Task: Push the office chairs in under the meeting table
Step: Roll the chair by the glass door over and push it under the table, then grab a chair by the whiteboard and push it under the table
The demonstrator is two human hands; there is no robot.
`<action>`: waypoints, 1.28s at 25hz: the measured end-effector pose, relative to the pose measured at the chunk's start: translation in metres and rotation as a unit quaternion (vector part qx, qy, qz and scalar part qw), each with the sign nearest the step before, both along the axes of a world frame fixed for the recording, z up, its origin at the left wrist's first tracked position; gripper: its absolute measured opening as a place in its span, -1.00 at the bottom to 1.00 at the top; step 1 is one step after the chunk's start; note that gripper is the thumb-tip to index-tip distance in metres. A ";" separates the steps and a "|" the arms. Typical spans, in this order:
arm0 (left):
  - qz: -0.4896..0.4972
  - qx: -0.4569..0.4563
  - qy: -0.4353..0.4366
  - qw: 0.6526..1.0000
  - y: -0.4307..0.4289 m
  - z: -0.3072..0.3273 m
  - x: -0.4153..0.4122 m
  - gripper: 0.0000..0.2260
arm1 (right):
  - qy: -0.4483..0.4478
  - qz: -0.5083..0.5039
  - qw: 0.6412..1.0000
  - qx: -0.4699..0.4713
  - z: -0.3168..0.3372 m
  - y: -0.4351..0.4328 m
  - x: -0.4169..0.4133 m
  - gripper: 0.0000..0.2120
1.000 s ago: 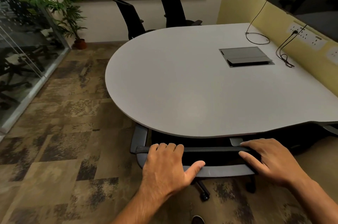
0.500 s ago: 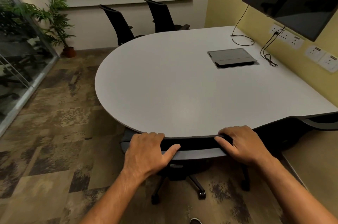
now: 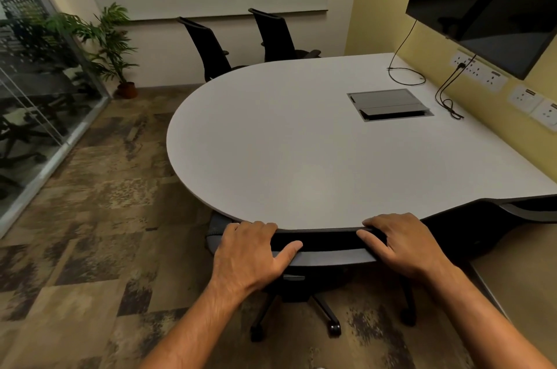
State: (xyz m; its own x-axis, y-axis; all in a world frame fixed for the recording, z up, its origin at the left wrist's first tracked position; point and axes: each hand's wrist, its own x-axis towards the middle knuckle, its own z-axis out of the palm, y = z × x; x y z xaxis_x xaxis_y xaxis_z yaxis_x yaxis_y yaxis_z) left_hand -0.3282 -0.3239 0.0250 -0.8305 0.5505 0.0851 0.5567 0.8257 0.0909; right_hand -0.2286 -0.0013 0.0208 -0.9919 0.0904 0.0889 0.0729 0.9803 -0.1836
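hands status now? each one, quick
Left hand: closed on the chair backrest, at the top edge.
Right hand: closed on the same backrest.

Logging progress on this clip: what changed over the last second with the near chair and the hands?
The near chair rolled forward under the meeting table; its backrest top now sits at the table edge, where a gap showed before. The left hand and right hand kept their grip on the backrest. The two far chairs and the cables stayed put.
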 end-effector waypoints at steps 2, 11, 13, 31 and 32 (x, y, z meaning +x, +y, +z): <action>-0.001 0.002 0.001 1.000 -0.001 -0.002 0.000 -0.14 | -0.018 -0.010 1.000 0.014 0.003 -0.005 0.003 -0.08; 0.027 0.015 -0.018 0.999 -0.014 -0.014 0.010 0.04 | -0.039 0.013 0.999 0.011 0.016 -0.078 0.008 0.03; 0.025 0.027 -0.009 0.999 -0.025 -0.015 0.014 0.02 | -0.034 0.017 0.999 0.004 0.019 -0.094 0.004 0.06; 0.162 0.063 0.098 0.980 -0.228 0.025 0.027 -0.03 | 0.086 0.151 0.985 0.018 0.023 -0.309 -0.085 -0.12; 0.174 0.062 0.098 0.978 -0.240 0.025 0.024 -0.04 | 0.092 0.157 0.983 0.015 0.021 -0.323 -0.094 -0.12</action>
State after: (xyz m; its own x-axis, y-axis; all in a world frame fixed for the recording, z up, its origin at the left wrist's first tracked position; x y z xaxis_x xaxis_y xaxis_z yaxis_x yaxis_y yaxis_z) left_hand -0.3037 -0.5642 0.0504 -0.9265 0.2128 0.3103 0.2607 0.9578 0.1215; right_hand -0.3230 -0.3242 0.0416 -0.9375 -0.2231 0.2673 -0.2658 0.9544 -0.1359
